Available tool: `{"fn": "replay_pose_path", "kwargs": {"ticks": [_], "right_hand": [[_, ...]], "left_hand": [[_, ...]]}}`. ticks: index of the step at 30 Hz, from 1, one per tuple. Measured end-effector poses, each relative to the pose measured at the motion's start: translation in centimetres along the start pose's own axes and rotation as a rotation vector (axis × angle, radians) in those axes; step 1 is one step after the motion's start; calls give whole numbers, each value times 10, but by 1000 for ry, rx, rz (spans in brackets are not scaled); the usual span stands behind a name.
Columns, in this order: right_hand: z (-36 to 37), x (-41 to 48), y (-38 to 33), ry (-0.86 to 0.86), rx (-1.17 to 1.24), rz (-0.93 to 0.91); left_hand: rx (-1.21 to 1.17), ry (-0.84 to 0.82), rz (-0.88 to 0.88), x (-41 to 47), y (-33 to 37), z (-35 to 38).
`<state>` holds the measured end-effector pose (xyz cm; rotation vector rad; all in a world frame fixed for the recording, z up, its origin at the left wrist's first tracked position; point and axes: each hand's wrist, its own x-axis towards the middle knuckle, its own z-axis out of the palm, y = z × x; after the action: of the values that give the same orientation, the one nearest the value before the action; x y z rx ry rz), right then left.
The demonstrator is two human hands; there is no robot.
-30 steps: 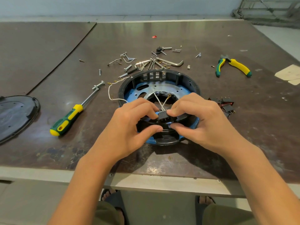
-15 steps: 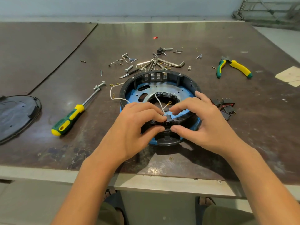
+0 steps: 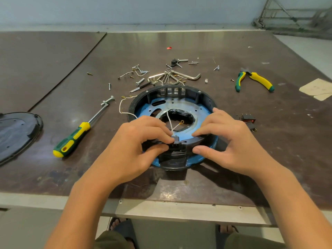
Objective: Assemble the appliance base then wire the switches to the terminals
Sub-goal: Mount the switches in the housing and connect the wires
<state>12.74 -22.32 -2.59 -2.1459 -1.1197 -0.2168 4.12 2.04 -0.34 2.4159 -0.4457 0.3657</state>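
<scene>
Black switch (image 3: 177,141) is pinched between thumb and forefinger of the left hand (image 3: 136,146), at the near rim of the base (image 3: 172,108). White wire (image 3: 169,123) rises from the switch, just beyond the left fingertips. Right hand (image 3: 231,141) is spread open, thumb and fingers resting on the rim right of the switch. Spare switches (image 3: 248,119) lie just right of the right hand; screwdriver (image 3: 75,139) lies left of the left hand.

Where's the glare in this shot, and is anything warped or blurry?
Head view: broad glare on the far half of the table; wide-angle bending curves its near edge; hands cast soft shadows below the appliance base; the scattered screws stay sharp.
</scene>
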Motion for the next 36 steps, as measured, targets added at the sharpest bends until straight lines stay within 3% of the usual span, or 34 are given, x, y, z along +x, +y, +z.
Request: {"fn": "replay_pose_path", "kwargs": {"ticks": [2,4,6,8,11,14,17,25,31,36], "right_hand": [[3,1,-2,-1,16,-27],[5,1,-2,-2,35,-33],[6,1,-1,-1,48,-29],[7,2,-1,2,61,-26],[8,2,1,14,98,-34],[8,3,2,31,140,-41],[8,3,2,46,168,-35],[10,3,1,73,145,-19],[10,3,2,79,133,-7],[11,4,1,104,126,12]], "left_hand": [[14,47,-33,-2,-2,-9],[52,263,-146,-4,-8,-14],[115,454,-366,-5,-18,-17],[99,427,-593,-6,-30,-15],[-168,386,-696,-4,-42,-5],[-354,531,-661,3,-37,4],[-317,635,-562,5,-32,4],[-392,651,-268,9,-15,6],[-370,589,-130,9,-8,3],[-46,402,-297,9,-16,9]]}}
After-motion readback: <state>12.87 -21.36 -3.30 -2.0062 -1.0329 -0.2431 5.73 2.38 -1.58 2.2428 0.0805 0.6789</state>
